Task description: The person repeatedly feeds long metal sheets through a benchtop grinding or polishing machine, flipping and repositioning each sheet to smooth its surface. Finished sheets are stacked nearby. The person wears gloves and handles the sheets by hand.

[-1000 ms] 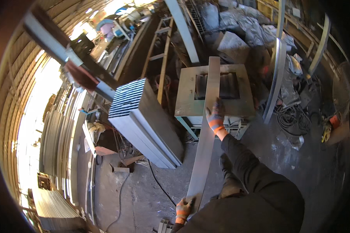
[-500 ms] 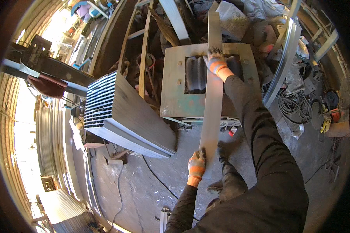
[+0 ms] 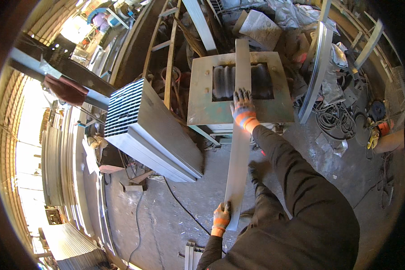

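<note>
A long flat metal bar [image 3: 241, 148] lies across the top of a greenish steel machine [image 3: 198, 108] and reaches back toward my body. Under it, dark ribbed rollers [image 3: 223, 83] show through the machine's square opening. My left hand [image 3: 221, 218], in an orange and grey work glove, grips the bar's near end by its left edge, thumb on top. My right hand [image 3: 244, 111], gloved the same way, rests flat on the bar at the machine's near edge with its fingers stretched forward.
To the left stands a tall stack of metal profiles [image 3: 162, 135]. A black cable [image 3: 180, 200] runs over the floor. At the right are an upright metal channel [image 3: 316, 76] and coiled cables [image 3: 335, 121]. Short metal profiles [image 3: 192, 255] stand near my left forearm.
The bar has slid back toward me, its far end now nearer. Both hands have moved nearer with it, the right from over the rollers to the machine's near edge.
</note>
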Demonstrator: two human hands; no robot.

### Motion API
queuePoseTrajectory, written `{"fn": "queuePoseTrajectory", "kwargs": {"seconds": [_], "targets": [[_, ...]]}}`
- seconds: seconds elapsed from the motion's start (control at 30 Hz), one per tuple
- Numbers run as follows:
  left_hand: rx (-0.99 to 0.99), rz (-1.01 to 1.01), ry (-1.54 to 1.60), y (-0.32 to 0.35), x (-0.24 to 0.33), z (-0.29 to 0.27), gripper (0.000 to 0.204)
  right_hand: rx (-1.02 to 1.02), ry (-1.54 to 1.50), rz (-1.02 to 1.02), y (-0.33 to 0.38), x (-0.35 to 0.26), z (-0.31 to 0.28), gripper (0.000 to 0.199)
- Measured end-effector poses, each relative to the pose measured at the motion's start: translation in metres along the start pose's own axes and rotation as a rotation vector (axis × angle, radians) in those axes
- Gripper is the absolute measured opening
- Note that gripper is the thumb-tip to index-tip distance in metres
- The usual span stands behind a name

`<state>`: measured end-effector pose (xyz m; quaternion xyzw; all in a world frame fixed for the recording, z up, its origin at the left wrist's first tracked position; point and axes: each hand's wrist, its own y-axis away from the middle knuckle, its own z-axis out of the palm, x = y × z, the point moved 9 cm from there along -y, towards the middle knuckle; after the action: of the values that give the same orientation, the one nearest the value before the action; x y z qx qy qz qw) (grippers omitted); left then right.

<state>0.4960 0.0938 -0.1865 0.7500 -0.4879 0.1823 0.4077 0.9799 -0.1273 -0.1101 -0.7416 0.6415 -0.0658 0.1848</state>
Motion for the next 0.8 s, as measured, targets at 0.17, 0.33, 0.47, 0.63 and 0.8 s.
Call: {"fn": "queuePoseTrajectory", "kwargs": {"seconds": [0.17,0.33,0.47,0.63,0.8], "targets": [[0.033,0.115,-0.021,0.12,-0.073,-0.01,0.045,0.027,-0.052,-0.033,0.118,-0.056,-0.048,0.067],[0.044,-0.087,-0.016,0.243,-0.169,-0.026,0.043,-0.079,-0.076,-0.024,0.246,-0.12,-0.073,0.073],[0.153,-0.173,-0.178,0.335,-0.219,-0.049,0.044,-0.118,-0.181,-0.029,0.319,-0.164,-0.093,0.09],[0.51,-0.096,-0.418,0.374,-0.186,-0.085,0.058,-0.217,-0.467,0.351,0.339,-0.15,-0.091,0.124],[0.454,0.025,-0.361,0.35,-0.123,-0.095,0.055,0.12,-0.808,0.43,0.296,-0.093,-0.103,0.107]]}}
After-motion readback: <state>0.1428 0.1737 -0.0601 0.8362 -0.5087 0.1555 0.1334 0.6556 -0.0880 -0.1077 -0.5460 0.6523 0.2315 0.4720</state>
